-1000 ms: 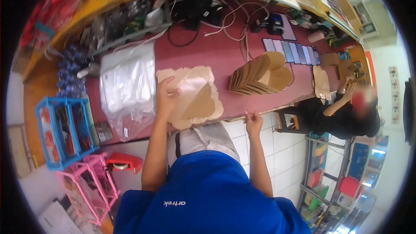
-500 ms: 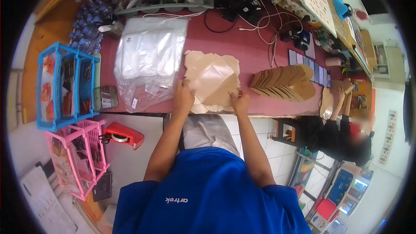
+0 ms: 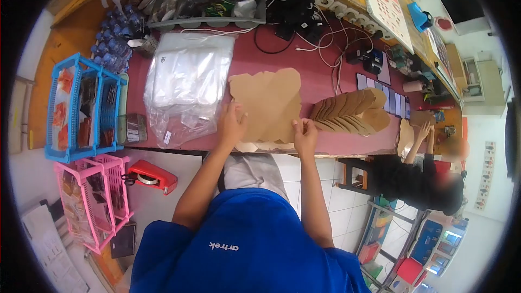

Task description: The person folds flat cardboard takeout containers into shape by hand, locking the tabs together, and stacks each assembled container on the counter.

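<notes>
A flat brown cardboard box blank (image 3: pixel 267 100) with wavy cut edges lies on the table in front of me, plain brown side showing. A paler shiny strip shows along its near edge. My left hand (image 3: pixel 232 125) is on its left edge, fingers bent over the card. At the near right corner, my right hand (image 3: pixel 305 137) pinches the edge between thumb and fingers. Close by on the right, a fanned row of folded brown cardboard pieces (image 3: pixel 353 111) rests on the table.
Clear plastic bags (image 3: pixel 187 81) lie to the left. Beyond them stand a blue basket rack (image 3: pixel 81 108) and a pink one (image 3: pixel 95 201), near a red tape dispenser (image 3: pixel 154 176). Cables (image 3: pixel 331 43) and phones (image 3: pixel 382 95) lie farther back. A co-worker (image 3: pixel 418 182) sits at right, hands on cardboard.
The blank showed a shiny, creased pale face before; now a plain brown face is up. Both hands have stayed at its sides, and the view has shifted slightly.
</notes>
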`<state>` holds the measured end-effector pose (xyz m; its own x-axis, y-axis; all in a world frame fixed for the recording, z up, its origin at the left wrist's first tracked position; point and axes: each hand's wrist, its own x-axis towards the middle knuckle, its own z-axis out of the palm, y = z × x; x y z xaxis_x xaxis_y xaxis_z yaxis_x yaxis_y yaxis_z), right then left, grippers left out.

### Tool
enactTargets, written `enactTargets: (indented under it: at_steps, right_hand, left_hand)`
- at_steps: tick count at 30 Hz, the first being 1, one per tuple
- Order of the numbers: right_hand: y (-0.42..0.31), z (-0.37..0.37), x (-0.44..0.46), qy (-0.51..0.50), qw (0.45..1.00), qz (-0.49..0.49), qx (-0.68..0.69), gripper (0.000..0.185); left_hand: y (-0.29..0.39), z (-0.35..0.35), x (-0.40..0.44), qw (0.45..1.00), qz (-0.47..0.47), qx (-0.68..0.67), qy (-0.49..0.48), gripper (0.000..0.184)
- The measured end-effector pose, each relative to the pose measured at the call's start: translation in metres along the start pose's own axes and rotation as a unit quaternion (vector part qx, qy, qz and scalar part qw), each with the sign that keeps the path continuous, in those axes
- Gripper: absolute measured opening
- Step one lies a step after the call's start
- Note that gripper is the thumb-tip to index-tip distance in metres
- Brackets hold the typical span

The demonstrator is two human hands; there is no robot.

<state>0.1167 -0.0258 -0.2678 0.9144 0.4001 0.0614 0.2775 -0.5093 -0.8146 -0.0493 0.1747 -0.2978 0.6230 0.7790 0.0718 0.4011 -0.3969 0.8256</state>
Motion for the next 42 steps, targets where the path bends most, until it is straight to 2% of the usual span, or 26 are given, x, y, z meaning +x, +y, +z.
enactTargets:
  at_steps: [1, 3, 4, 6, 7, 9, 10, 12, 13, 14, 16, 18, 20, 21, 23, 26, 28, 31, 33, 36, 38, 42]
  right_hand:
    - [-0.009, -0.009, -0.004, -0.048, 0.987, 0.094, 0.120, 0.023]
    - [-0.029, -0.025, -0.009, -0.056, 0.976, 0.117, 0.173, 0.023]
    - [-0.036, -0.030, -0.007, -0.071, 0.962, 0.134, 0.227, 0.022]
    - [-0.047, -0.043, -0.012, -0.073, 0.957, 0.098, 0.263, 0.022]
    - [-0.052, -0.050, -0.015, -0.077, 0.950, 0.066, 0.294, 0.021]
    - [-0.062, -0.062, -0.019, -0.068, 0.938, 0.055, 0.336, 0.021]
    - [-0.063, -0.067, -0.021, -0.064, 0.923, 0.049, 0.375, 0.020]
    - [-0.062, -0.077, -0.024, -0.064, 0.928, 0.035, 0.367, 0.021]
    - [-0.065, -0.082, -0.026, -0.064, 0.918, 0.044, 0.390, 0.020]
    - [-0.069, -0.085, -0.027, -0.066, 0.907, 0.052, 0.413, 0.020]
    - [-0.068, -0.091, -0.030, -0.083, 0.921, 0.048, 0.377, 0.019]
    - [-0.069, -0.096, -0.036, -0.098, 0.933, 0.050, 0.342, 0.020]
    - [-0.085, -0.103, -0.042, -0.151, 0.942, 0.030, 0.299, 0.033]
    - [-0.092, -0.105, -0.042, -0.148, 0.941, 0.029, 0.303, 0.033]
    - [-0.106, -0.109, -0.038, -0.162, 0.929, 0.029, 0.332, 0.049]
    - [-0.133, -0.118, -0.025, -0.138, 0.937, 0.043, 0.317, 0.053]
    - [-0.147, -0.120, -0.021, -0.108, 0.926, 0.035, 0.360, 0.048]
    - [-0.153, -0.127, -0.019, -0.128, 0.938, 0.012, 0.323, 0.040]
    - [-0.156, -0.131, -0.024, -0.119, 0.938, 0.019, 0.324, 0.040]
    - [-0.163, -0.133, -0.035, -0.114, 0.932, 0.010, 0.343, 0.040]
    - [-0.162, -0.134, -0.041, -0.112, 0.924, -0.008, 0.364, 0.039]
    - [-0.151, -0.136, -0.046, -0.092, 0.929, 0.010, 0.358, 0.039]
  left_hand:
    - [0.012, -0.008, 0.002, 1.000, 0.004, -0.001, -0.005, 0.037]
    - [0.039, -0.032, 0.010, 0.966, -0.129, -0.149, -0.169, 0.034]
    - [0.050, -0.040, 0.013, 0.967, -0.122, -0.148, -0.169, 0.034]
    - [0.071, -0.053, 0.013, 0.979, -0.048, -0.177, -0.084, 0.041]
    - [0.078, -0.062, 0.017, 0.980, -0.043, -0.176, -0.084, 0.041]
    - [0.088, -0.076, 0.028, 0.977, 0.010, -0.201, 0.065, 0.051]
    - [0.086, -0.079, 0.037, 0.977, 0.016, -0.203, 0.063, 0.051]
    - [0.079, -0.088, 0.055, 0.916, -0.164, -0.356, 0.084, 0.060]
    - [0.078, -0.089, 0.055, 0.860, -0.192, -0.472, 0.043, 0.064]
    - [0.077, -0.092, 0.053, 0.860, -0.185, -0.474, 0.042, 0.064]
    - [0.075, -0.100, 0.043, 0.777, -0.165, -0.581, -0.180, 0.062]
    - [0.085, -0.108, 0.030, 0.790, -0.159, -0.555, -0.206, 0.056]
    - [0.101, -0.111, 0.020, 0.832, -0.098, -0.517, -0.174, 0.051]
    - [0.101, -0.112, 0.017, 0.834, -0.095, -0.514, -0.177, 0.051]
    - [0.102, -0.116, 0.013, 0.869, -0.014, -0.464, -0.173, 0.051]
    - [0.093, -0.121, 0.009, 0.859, -0.029, -0.448, -0.247, 0.053]
    - [0.094, -0.125, 0.007, 0.850, -0.031, -0.447, -0.278, 0.054]
    - [0.098, -0.125, 0.009, 0.840, -0.022, -0.454, -0.297, 0.053]
    - [0.102, -0.125, 0.013, 0.839, -0.008, -0.456, -0.296, 0.053]
    - [0.112, -0.125, 0.020, 0.834, -0.044, -0.454, -0.310, 0.051]
    - [0.126, -0.127, 0.020, 0.841, -0.031, -0.458, -0.286, 0.040]
    - [0.131, -0.125, 0.019, 0.839, -0.024, -0.457, -0.293, 0.039]
